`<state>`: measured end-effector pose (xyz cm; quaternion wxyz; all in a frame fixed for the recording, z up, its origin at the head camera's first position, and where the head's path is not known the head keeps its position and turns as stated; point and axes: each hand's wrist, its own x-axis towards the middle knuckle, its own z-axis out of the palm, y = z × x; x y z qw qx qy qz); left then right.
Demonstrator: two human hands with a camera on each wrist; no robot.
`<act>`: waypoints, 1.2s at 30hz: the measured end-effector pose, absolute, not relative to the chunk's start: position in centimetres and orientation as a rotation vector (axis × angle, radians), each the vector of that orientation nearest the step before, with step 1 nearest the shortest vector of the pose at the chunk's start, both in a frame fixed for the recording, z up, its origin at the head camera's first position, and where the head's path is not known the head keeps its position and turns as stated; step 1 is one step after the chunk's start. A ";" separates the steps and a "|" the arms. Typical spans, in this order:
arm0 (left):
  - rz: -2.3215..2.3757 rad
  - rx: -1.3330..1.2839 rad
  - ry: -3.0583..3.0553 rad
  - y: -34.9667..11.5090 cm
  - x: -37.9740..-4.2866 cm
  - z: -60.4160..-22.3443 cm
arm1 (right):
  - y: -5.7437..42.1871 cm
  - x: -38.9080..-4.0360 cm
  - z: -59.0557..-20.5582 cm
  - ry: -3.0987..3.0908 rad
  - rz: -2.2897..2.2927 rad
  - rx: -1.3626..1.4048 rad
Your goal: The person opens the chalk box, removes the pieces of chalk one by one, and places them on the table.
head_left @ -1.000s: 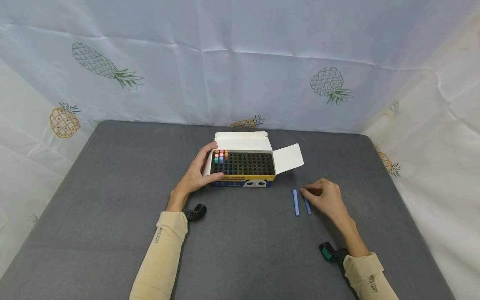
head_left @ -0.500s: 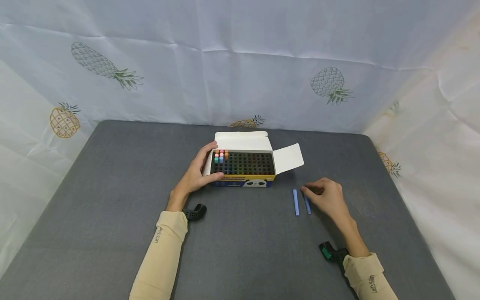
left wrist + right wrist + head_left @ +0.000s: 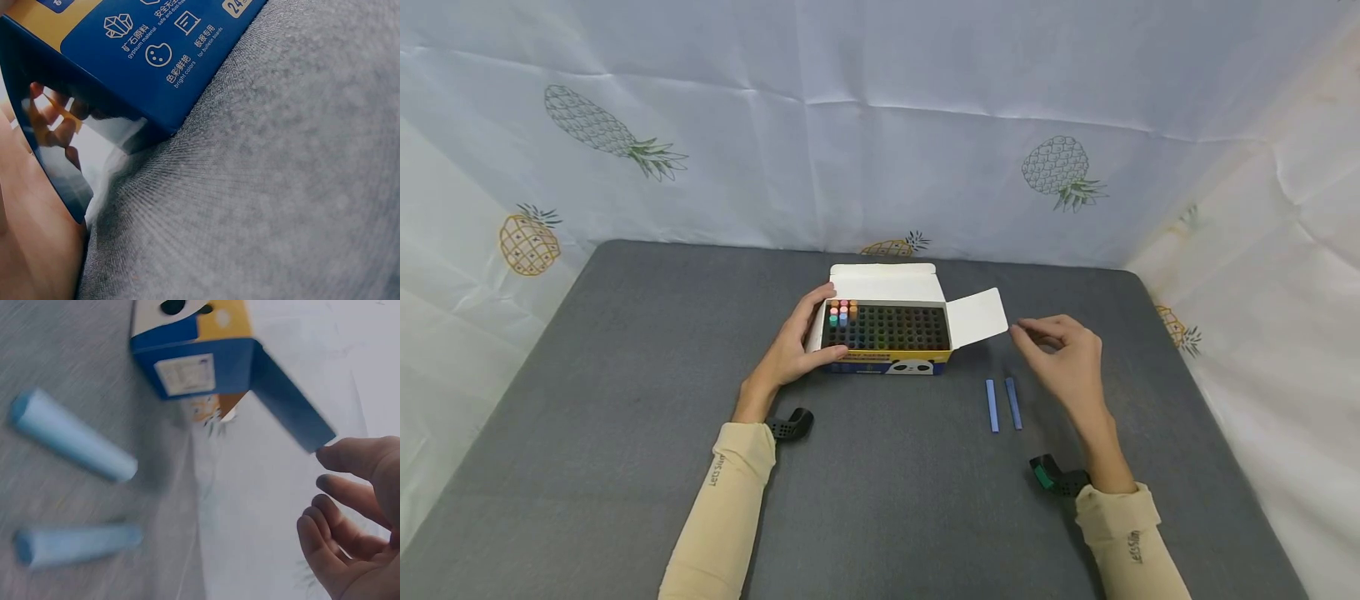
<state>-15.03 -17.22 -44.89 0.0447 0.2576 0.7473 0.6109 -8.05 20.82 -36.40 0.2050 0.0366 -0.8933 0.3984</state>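
An open chalk box (image 3: 886,333) with a dark grid insert stands mid-table; several coloured chalks (image 3: 842,313) fill its left corner. My left hand (image 3: 797,343) grips the box's left end, thumb on the front, fingers over the back; the left wrist view shows the blue box side (image 3: 169,56) against my palm. Two blue chalk sticks (image 3: 1003,404) lie side by side on the cloth, right of the box, also seen as blue chalks (image 3: 72,444). My right hand (image 3: 1060,350) hovers above them, empty, fingers loosely bent (image 3: 350,506).
The grey table (image 3: 625,417) is bounded by a white pineapple-print curtain (image 3: 880,125) at the back and sides. The box's side flap (image 3: 976,317) sticks out to the right, close to my right hand. Black wrist camera mounts (image 3: 786,425) sit at both wrists.
My right hand let go of the right blue chalk and lifted up and away toward the box flap. Both chalks stay on the cloth. The left hand has not moved.
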 end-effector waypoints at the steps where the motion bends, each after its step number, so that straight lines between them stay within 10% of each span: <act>1: 1.868 0.785 2.280 -17.2 -15.1 -44.9 | 20.5 -8.2 -36.2 -2.463 1.138 0.102; 36: 1.861 0.801 2.311 -17.1 -15.0 -45.1 | 5.1 -12.6 -36.2 -2.354 1.546 0.469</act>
